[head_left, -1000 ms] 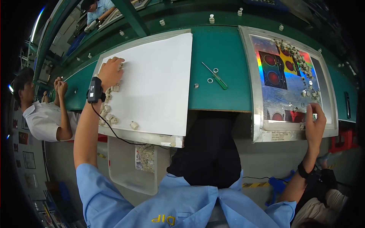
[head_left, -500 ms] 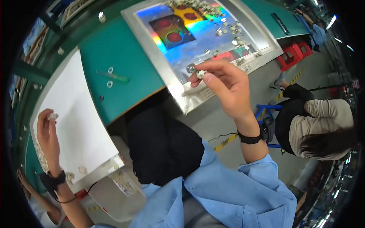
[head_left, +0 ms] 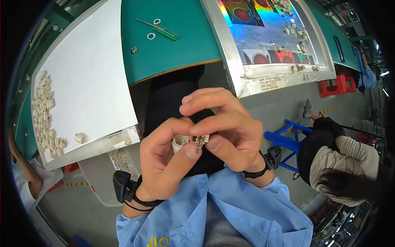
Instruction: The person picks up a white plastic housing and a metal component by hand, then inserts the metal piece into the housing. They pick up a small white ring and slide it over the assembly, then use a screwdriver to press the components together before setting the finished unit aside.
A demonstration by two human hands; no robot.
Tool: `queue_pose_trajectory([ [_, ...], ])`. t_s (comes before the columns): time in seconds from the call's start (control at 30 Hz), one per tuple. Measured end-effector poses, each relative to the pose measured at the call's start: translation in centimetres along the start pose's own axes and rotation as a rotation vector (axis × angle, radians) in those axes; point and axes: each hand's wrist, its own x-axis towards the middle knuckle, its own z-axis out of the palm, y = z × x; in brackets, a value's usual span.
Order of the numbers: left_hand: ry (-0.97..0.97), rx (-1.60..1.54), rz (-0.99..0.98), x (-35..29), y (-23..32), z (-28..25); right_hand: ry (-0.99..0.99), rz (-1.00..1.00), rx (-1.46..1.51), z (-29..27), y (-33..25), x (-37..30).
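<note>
Both of my hands are together over my lap, in front of the tables. My left hand (head_left: pixel 160 158) is closed, with a small cream-coloured plastic cylinder (head_left: pixel 178 143) held between its curled fingers and thumb. Facing it, my right hand (head_left: pixel 234 133) pinches a small metal part (head_left: pixel 200 141) with a pale piece on it. This part sits right beside my left thumb tip, and fingers hide some of both pieces. Whether the two pieces touch, I cannot tell.
Many cream plastic cylinders (head_left: pixel 43 109) lie along a white board's (head_left: pixel 88 74) left side. A green-handled screwdriver (head_left: pixel 166 33) and two white rings rest on the green tabletop (head_left: pixel 181 51). Small metal parts lie on a framed shiny panel (head_left: pixel 263 41). A seated person (head_left: pixel 349 164) is at right.
My left hand has come from over the white board, and my right from near the framed panel. They have met over my lap, each bringing a small part. The view has shifted too.
</note>
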Motion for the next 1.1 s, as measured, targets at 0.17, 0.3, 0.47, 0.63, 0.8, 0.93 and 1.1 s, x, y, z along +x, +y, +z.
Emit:
queue_pose_trajectory([
  [0.17, 0.022, 0.133, 0.136, -0.1, -1.4, 0.6, -0.114, -0.067, -0.158, -1.4, -0.5, -0.5],
  [0.3, 0.086, 0.473, 0.457, 0.4, -3.1, 0.2, 0.155, 0.015, -0.319, -0.1, -2.8, -0.4],
  [0.47, 0.164, 0.61, 0.619, 0.9, -3.9, 0.2, 0.111, -0.036, -0.528, -0.7, -2.4, -1.0],
  [0.63, 0.141, 0.538, 0.6, 1.2, -4.5, -0.1, 0.064, -0.022, -0.575, -1.0, -2.1, -0.8],
  [0.8, 0.15, 0.458, 0.56, 1.1, -5.1, -0.1, 0.057, 0.05, -0.561, -0.7, -2.0, -0.6],
  [0.93, 0.19, 0.368, 0.507, 0.9, -5.3, 0.5, 0.093, 0.064, -0.548, -0.5, -1.9, -0.9],
  [1.1, 0.225, 0.266, 0.422, 0.6, -5.6, 1.3, 0.125, 0.063, -0.572, -0.2, -2.0, -1.2],
])
